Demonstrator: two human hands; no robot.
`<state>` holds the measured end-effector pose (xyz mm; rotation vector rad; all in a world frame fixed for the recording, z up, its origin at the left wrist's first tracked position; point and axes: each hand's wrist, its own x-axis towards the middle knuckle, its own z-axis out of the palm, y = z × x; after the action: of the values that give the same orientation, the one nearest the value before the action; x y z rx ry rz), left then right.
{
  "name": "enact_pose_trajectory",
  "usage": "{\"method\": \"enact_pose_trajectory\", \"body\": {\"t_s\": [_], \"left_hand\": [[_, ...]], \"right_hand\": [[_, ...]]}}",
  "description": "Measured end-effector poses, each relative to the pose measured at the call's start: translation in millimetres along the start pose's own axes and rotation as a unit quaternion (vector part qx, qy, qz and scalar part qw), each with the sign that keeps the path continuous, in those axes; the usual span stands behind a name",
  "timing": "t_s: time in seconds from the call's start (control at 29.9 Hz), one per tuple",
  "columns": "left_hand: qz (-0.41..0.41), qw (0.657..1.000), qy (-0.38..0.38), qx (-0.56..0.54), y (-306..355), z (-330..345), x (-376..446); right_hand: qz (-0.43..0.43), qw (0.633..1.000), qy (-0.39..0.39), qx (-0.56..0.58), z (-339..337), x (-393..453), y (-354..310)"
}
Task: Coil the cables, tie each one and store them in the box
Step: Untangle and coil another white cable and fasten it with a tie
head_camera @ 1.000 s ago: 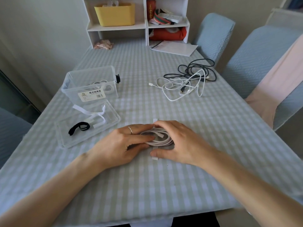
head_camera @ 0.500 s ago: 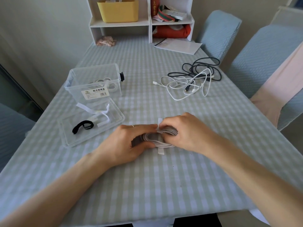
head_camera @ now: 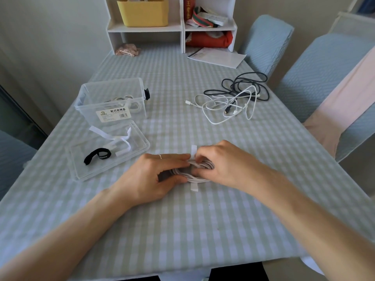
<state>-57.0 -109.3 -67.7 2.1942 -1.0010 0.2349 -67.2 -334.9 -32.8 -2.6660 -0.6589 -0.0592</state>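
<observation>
Table (head_camera: 203, 230): covered by a green-and-white checked cloth; both hands and all the cables are borne on it.
Chairs (head_camera: 316, 78): two blue-covered seats are seen beyond and to the right of the right hand, a pink cloth draped over the nearer one.
Shelf unit (head_camera: 182, 27): stood at the far end, well beyond both hands; a yellow basket (head_camera: 143, 11) is held in its left compartment.
Box (head_camera: 111, 102): clear plastic, labelled, placed beyond and to the left of the left hand; a coiled white cable is seen inside.
Lid (head_camera: 107, 153): laid flat just left of the left hand, in front of the box; white ties (head_camera: 113, 136) and a black tie (head_camera: 97, 157) are held in it.
Loose cables (head_camera: 233, 98): a black and white tangle, lying beyond the right hand and well apart from it.
Paper (head_camera: 217, 57): a sheet lying by the shelf foot.
Coiled white cable (head_camera: 194, 175): lying on the cloth between the two hands, partly covered by the fingers.
White strap (head_camera: 194, 187): laid under the coil, its ends showing beyond and in front of it.
Left hand (head_camera: 154, 177): palm down, fingers and thumb closed on the coil's left side; a ring is worn.
Right hand (head_camera: 221, 165): fingers curled over the coil's right side, the fingertips pinching at the far end of the strap.
</observation>
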Motion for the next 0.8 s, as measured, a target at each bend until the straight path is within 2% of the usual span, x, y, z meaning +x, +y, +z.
{"method": "enact_pose_trajectory", "body": {"t_s": [0.1,0.2,0.3,0.4,0.63,0.8], "left_hand": [[-0.001,1.0,-0.003,-0.001,1,0,1],[0.0,1.0,-0.004,-0.002,2,-1,1],[0.0,1.0,0.0,0.003,3,-1,0],[0.007,1.0,-0.009,0.01,5,-2,2],[0.027,0.999,0.003,0.027,1,1,0],[0.029,0.999,-0.01,0.024,0,0,0]], "right_hand": [[-0.035,0.996,-0.002,-0.083,0,5,-3],[-0.092,0.983,0.068,-0.147,10,1,-6],[-0.106,0.972,0.135,-0.163,14,-4,-7],[-0.116,0.97,0.128,-0.172,17,-7,-6],[-0.076,0.985,0.086,-0.132,10,-7,-3],[-0.148,0.964,0.105,-0.195,14,-2,-9]]}}
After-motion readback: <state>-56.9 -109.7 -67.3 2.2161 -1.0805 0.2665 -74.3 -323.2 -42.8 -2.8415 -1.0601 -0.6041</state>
